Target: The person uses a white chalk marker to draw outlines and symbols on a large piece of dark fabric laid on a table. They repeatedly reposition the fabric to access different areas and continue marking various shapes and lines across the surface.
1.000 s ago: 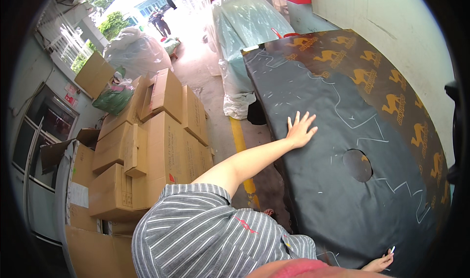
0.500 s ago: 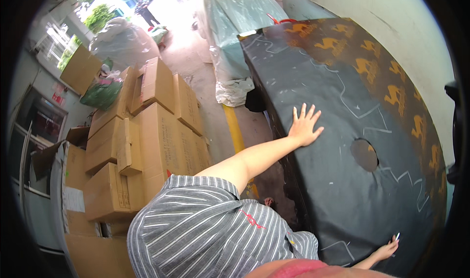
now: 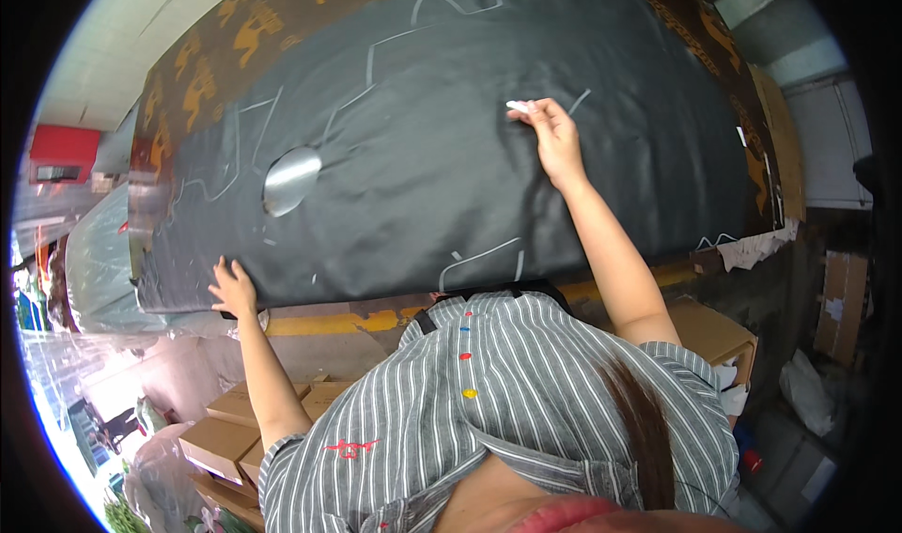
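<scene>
Several chalk lines drawn | right hand pinches chalk on cloth, 1 o'clock | left hand spread, 9 o'clock | outline unfinished

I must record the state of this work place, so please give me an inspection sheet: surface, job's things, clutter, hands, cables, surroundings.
Surface: a large black sheet lies spread over a brown patterned cloth; pale chalk lines are drawn on it and a round hole shows shiny metal.
Job's things: a small white chalk piece at the fingertips of the right hand.
Clutter: torn paper scraps at the sheet's edge.
Hands: left hand lies flat on the sheet's near edge; right hand holds the chalk against the sheet.
Cables: nothing seen.
Surroundings: cardboard boxes on the floor, plastic-wrapped bundles, a yellow strip below the table edge.
</scene>
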Demonstrator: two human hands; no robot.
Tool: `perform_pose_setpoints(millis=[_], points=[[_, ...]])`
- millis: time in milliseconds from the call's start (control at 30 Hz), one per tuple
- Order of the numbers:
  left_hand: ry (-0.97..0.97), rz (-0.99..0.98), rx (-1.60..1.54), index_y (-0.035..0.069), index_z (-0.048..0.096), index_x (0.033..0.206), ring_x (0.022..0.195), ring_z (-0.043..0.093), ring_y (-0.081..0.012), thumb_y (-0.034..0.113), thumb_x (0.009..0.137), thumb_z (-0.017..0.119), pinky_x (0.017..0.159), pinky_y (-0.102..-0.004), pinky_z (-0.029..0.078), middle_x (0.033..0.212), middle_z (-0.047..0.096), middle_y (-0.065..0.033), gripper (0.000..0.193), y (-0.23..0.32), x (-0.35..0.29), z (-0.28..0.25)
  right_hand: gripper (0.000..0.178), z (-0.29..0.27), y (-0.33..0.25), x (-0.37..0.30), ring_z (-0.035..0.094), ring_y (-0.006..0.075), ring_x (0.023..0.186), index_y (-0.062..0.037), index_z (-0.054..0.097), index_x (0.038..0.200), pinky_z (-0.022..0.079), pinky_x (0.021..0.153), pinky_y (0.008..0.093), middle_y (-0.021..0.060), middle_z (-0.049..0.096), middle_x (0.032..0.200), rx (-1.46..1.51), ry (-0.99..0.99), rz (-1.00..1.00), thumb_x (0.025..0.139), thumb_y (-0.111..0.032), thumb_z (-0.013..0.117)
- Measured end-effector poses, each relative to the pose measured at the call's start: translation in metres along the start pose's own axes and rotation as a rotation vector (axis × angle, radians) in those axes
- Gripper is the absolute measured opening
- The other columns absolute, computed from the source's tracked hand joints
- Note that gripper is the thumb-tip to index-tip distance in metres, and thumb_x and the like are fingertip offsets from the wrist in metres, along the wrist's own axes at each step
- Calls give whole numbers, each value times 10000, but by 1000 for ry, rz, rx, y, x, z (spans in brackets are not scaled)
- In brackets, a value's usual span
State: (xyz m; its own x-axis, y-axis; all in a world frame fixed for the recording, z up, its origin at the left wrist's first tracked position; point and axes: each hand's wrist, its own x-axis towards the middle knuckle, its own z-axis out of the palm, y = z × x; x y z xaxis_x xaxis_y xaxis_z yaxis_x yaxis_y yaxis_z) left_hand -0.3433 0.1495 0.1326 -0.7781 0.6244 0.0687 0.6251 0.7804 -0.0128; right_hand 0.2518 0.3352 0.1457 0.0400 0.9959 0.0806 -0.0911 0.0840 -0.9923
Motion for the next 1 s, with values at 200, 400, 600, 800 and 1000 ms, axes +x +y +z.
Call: perform_pose_setpoints(millis=[200, 400, 600, 800, 1000], points=[[80, 441, -370, 214, 487, 1479, 1522, 183, -390, 518, 1022, 471, 1147, -705, 76, 1603, 375, -81, 549, 212, -62, -34, 244, -12, -35, -23, 654, 129, 1029, 2, 621, 1033, 500, 942, 286, 100, 720, 1032, 182, -252, 159, 1061, -228, 545], [7, 369, -203, 254, 316, 1583, 1537, 117, -407, 671, 997, 351, 1203, -622, 63, 1662, 236, -101, 719, 369, -116, -34, 97, -73, -55, 12, 665, 110, 906, -1, 614, 1032, 523, 819, 241, 57, 684, 962, 337, -304, 217, 1011, -95, 615], [8, 408, -270, 249, 351, 1569, 1537, 153, -369, 628, 987, 445, 1209, -593, 88, 1656, 257, -98, 701, 358, -114, -33, 86, -193, -62, 95, 660, 102, 849, 14, 651, 1026, 539, 771, 223, 63, 686, 919, -25, 159, -1, 956, -30, 673], [0, 432, -278, 241, 363, 1565, 1537, 161, -358, 590, 999, 463, 1214, -574, 91, 1653, 268, -98, 673, 358, -115, -34, 165, -210, -57, 136, 674, 96, 853, -15, 709, 1007, 536, 773, 227, 49, 719, 913, -365, 66, 106, 884, -105, 771], [7, 429, -294, 236, 383, 1556, 1534, 166, -366, 559, 996, 501, 1207, -592, 80, 1644, 286, -112, 658, 355, -114, -34, 152, -176, -57, 171, 668, 88, 732, -44, 732, 954, 531, 687, 232, 20, 720, 818, -495, -85, 46, 873, -165, 775]])
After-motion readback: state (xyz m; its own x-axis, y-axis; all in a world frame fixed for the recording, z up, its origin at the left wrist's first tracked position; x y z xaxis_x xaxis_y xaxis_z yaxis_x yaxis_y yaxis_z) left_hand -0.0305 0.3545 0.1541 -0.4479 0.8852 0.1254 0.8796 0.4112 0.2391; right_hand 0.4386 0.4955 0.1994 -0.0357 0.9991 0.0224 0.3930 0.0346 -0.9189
